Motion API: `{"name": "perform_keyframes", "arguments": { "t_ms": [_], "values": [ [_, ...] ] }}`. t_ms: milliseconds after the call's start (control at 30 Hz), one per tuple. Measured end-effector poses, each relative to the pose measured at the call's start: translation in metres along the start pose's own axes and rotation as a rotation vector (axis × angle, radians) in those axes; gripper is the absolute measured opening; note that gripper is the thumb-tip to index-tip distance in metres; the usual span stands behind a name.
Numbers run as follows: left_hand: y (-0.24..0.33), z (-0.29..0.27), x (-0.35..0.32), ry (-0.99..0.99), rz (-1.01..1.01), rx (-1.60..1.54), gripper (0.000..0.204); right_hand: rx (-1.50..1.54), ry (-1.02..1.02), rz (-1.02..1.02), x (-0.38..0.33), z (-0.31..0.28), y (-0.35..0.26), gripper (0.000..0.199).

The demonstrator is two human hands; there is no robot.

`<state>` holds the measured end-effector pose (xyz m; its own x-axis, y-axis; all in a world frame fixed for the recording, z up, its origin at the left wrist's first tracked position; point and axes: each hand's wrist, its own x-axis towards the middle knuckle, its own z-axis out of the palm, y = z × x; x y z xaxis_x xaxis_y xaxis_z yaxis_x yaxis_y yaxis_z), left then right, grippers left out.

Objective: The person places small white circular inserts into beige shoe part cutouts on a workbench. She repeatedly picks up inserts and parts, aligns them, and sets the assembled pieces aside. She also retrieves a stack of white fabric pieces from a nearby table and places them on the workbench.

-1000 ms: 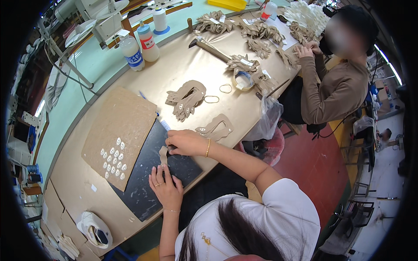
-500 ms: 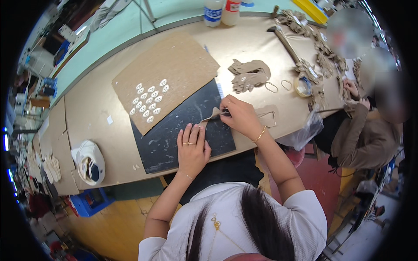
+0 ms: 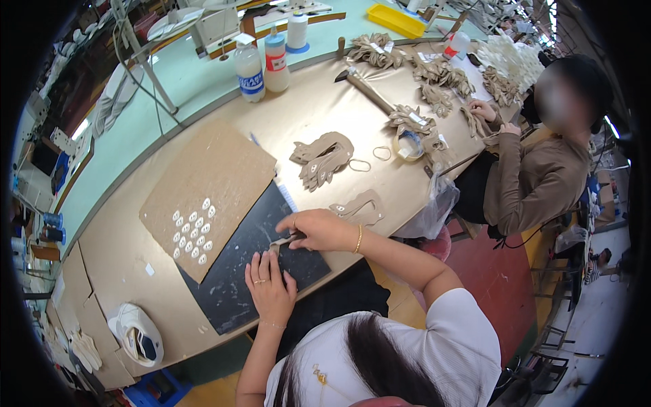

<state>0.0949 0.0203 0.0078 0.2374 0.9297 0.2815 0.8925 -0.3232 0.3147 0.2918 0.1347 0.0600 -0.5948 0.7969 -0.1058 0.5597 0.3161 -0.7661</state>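
Observation:
My left hand [image 3: 270,285] lies on the black board [image 3: 230,298], its fingers stretched out and the tips against a narrow tan piece of material [image 3: 275,245]. Just beyond those fingertips, my right hand [image 3: 322,230] is closed around a small dark tool [image 3: 297,237]. Its kind is mostly hidden by the fingers. The tool's end is close to the tan piece. Over the board's far left part lies a brown sheet [image 3: 210,163] carrying several small white oval pieces [image 3: 195,229] in rows. To the right of my right hand rests a flat tan cut-out [image 3: 359,207].
A stack of tan pieces [image 3: 322,157], a hammer [image 3: 366,88] and a tape roll [image 3: 408,146] lie farther right. Bottles [image 3: 249,71] stand at the back edge. A white cap-like item [image 3: 135,332] sits at left. A co-worker [image 3: 536,163] handles tan pieces at right.
The view has swung, so the table appears lower and further left, with more of the back visible. My right hand has turned, and its tool now points toward my left fingertips.

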Motion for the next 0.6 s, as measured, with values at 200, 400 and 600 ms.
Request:
{"name": "perform_keyframes", "arguments": {
  "t_ms": [200,400,600],
  "values": [
    [-0.003,0.002,-0.003,0.002,0.005,0.025,0.055,-0.213,0.149,-0.109,-0.010,0.008,-0.004,0.013],
    [-0.009,-0.002,-0.001,-0.010,0.053,-0.003,0.052,-0.183,0.147,-0.165,-0.008,0.013,-0.007,0.011],
    [-0.009,-0.004,0.003,0.011,0.051,-0.100,0.049,-0.123,0.130,-0.171,-0.011,0.019,-0.012,0.011]
  ]
}}
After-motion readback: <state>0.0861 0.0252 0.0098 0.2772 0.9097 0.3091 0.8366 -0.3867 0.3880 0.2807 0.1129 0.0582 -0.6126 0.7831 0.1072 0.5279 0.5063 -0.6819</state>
